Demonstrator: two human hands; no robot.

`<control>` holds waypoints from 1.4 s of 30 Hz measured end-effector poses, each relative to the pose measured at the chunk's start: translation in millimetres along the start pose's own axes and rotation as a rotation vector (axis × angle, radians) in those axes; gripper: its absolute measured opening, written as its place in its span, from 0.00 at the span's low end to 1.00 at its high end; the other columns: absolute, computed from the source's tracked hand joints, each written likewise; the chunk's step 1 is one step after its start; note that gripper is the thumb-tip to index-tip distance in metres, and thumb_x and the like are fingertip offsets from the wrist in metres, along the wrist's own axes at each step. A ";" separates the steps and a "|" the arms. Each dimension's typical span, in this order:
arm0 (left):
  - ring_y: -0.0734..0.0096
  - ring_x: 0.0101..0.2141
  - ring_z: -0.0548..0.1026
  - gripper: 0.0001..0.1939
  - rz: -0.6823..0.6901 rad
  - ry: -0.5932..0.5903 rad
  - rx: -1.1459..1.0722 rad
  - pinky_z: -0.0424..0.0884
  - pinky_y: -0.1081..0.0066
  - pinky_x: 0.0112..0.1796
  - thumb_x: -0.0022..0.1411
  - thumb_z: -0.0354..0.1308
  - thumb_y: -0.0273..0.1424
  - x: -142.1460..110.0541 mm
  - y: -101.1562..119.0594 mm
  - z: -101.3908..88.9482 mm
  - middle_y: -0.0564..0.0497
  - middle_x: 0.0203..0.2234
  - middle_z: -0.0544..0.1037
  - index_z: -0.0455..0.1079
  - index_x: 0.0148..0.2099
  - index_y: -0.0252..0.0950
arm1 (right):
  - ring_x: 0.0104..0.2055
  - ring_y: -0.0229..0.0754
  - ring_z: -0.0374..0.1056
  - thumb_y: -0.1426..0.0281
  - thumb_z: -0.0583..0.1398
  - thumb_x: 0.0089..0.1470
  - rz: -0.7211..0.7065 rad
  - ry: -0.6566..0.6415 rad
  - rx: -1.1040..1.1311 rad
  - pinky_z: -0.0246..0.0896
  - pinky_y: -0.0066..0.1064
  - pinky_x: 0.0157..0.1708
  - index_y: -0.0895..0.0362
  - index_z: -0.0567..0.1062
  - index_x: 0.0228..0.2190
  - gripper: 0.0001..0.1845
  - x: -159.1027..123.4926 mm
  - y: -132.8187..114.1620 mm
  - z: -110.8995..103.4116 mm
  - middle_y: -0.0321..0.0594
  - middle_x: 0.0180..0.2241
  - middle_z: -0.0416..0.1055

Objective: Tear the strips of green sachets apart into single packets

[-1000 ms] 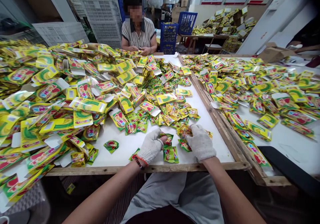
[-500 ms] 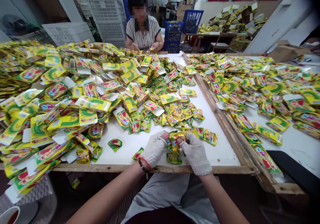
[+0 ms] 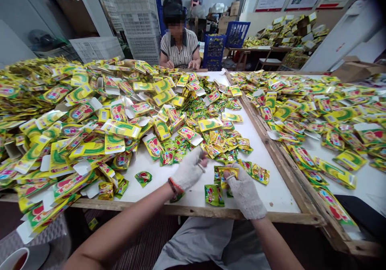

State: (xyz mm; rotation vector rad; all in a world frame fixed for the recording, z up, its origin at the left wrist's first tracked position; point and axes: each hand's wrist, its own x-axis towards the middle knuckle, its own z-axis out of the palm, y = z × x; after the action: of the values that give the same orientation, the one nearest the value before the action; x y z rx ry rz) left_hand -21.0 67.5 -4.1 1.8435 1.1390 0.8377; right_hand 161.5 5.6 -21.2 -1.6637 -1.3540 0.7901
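My left hand (image 3: 189, 169), in a white knit glove with bare fingertips, reaches over the table at the near edge of a heap of small candy packets (image 3: 215, 141). Its fingers are apart and nothing shows between them. My right hand (image 3: 245, 191), gloved alike, pinches a few yellow and green candy packets (image 3: 229, 171) between thumb and fingers. Just below them lies a green packet (image 3: 212, 194). Another green packet (image 3: 143, 177) lies alone to the left, and a yellow packet (image 3: 261, 174) is right of my right hand.
Flat yellow printed boxes (image 3: 120, 128) are heaped on the left, some with open flaps. A wooden strip (image 3: 265, 141) divides the table from a second surface with more boxes (image 3: 350, 159). Opposite sits a person (image 3: 180, 48). A cup (image 3: 16, 258) stands at lower left.
My left hand has let go of the packets and moved up and away from my right hand, which still holds some. The whole view has shifted slightly.
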 end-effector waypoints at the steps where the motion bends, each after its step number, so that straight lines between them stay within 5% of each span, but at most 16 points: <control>1: 0.67 0.41 0.71 0.14 0.083 0.037 0.170 0.68 0.68 0.43 0.61 0.49 0.27 13.2 -4.1 -12.5 0.46 0.42 0.72 0.64 0.49 0.35 | 0.30 0.43 0.68 0.59 0.55 0.50 0.008 0.020 0.005 0.65 0.33 0.30 0.56 0.70 0.36 0.15 1.1 2.8 0.1 0.41 0.31 0.73; 3: 0.62 0.52 0.65 0.25 0.171 0.061 0.518 0.61 0.64 0.53 0.55 0.48 0.20 43.3 -13.8 -37.7 0.43 0.51 0.68 0.62 0.56 0.36 | 0.28 0.42 0.67 0.59 0.55 0.50 0.009 0.031 0.019 0.65 0.32 0.29 0.56 0.70 0.33 0.13 2.2 8.2 1.7 0.40 0.28 0.71; 5: 0.55 0.58 0.57 0.35 0.156 -0.037 0.785 0.53 0.58 0.57 0.49 0.53 0.19 71.9 -22.6 -57.6 0.41 0.56 0.63 0.56 0.61 0.35 | 0.28 0.42 0.67 0.60 0.55 0.50 -0.005 0.013 0.036 0.65 0.32 0.29 0.56 0.69 0.31 0.12 2.4 12.1 4.4 0.40 0.27 0.71; 8: 0.51 0.55 0.61 0.32 0.135 -0.153 0.924 0.54 0.55 0.56 0.49 0.56 0.24 96.7 -26.5 -70.6 0.40 0.51 0.68 0.60 0.58 0.34 | 0.33 0.44 0.69 0.60 0.56 0.50 -0.009 0.007 0.059 0.66 0.34 0.34 0.56 0.70 0.34 0.14 2.6 13.4 5.5 0.42 0.32 0.73; 12: 0.54 0.48 0.66 0.17 0.166 -0.133 0.926 0.60 0.58 0.51 0.55 0.55 0.32 82.8 -16.9 -64.2 0.41 0.44 0.70 0.67 0.48 0.36 | 0.35 0.46 0.71 0.56 0.59 0.48 0.074 0.056 0.142 0.67 0.34 0.34 0.57 0.71 0.38 0.20 2.5 7.7 -1.5 0.45 0.36 0.75; 17: 0.55 0.49 0.66 0.23 0.260 -0.117 0.855 0.62 0.60 0.51 0.54 0.56 0.35 46.7 -16.2 -53.8 0.42 0.47 0.68 0.64 0.52 0.36 | 0.25 0.44 0.70 0.52 0.58 0.49 0.221 0.094 0.325 0.65 0.32 0.22 0.56 0.69 0.34 0.20 -2.3 0.8 -3.9 0.43 0.30 0.74; 21: 0.56 0.55 0.62 0.33 0.227 -0.085 0.930 0.59 0.61 0.54 0.49 0.55 0.27 61.3 -24.8 -62.3 0.42 0.53 0.65 0.57 0.59 0.35 | 0.24 0.42 0.69 0.52 0.57 0.51 0.197 0.061 0.440 0.64 0.30 0.18 0.55 0.68 0.36 0.20 -5.7 -0.3 0.3 0.40 0.30 0.73; 26: 0.54 0.43 0.70 0.21 0.148 -0.111 1.001 0.65 0.58 0.46 0.49 0.57 0.32 84.7 -18.1 -69.8 0.43 0.40 0.72 0.66 0.47 0.35 | 0.33 0.45 0.71 0.55 0.61 0.48 0.139 0.128 0.409 0.70 0.32 0.27 0.57 0.71 0.39 0.22 -4.4 0.8 -0.7 0.43 0.36 0.74; 32: 0.62 0.40 0.69 0.22 0.242 -0.106 0.765 0.67 0.66 0.40 0.51 0.57 0.36 22.7 0.3 -40.8 0.45 0.42 0.68 0.62 0.48 0.36 | 0.18 0.37 0.62 0.52 0.58 0.50 0.228 0.197 0.387 0.62 0.29 0.15 0.55 0.68 0.38 0.22 -6.7 -4.2 -1.5 0.36 0.26 0.69; 38: 0.61 0.43 0.68 0.28 0.112 -0.150 0.586 0.68 0.65 0.42 0.46 0.62 0.36 -27.1 6.6 -3.3 0.47 0.45 0.66 0.59 0.49 0.38 | 0.30 0.41 0.67 0.53 0.58 0.52 -0.025 0.343 0.144 0.64 0.31 0.31 0.57 0.70 0.33 0.19 -6.5 -12.6 7.1 0.41 0.31 0.71; 42: 0.61 0.43 0.67 0.25 0.133 -0.100 0.586 0.68 0.63 0.43 0.47 0.63 0.34 -28.7 7.7 1.3 0.47 0.44 0.66 0.60 0.47 0.38 | 0.28 0.40 0.64 0.57 0.57 0.54 -0.146 0.236 -0.048 0.61 0.30 0.30 0.57 0.71 0.30 0.15 -7.6 1.0 6.2 0.39 0.28 0.70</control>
State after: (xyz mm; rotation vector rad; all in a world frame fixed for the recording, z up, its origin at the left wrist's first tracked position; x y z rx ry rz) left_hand -27.7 38.6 -1.5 2.4298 1.2993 0.5001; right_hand 155.0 -0.6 -25.1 -1.6173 -1.3182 0.4643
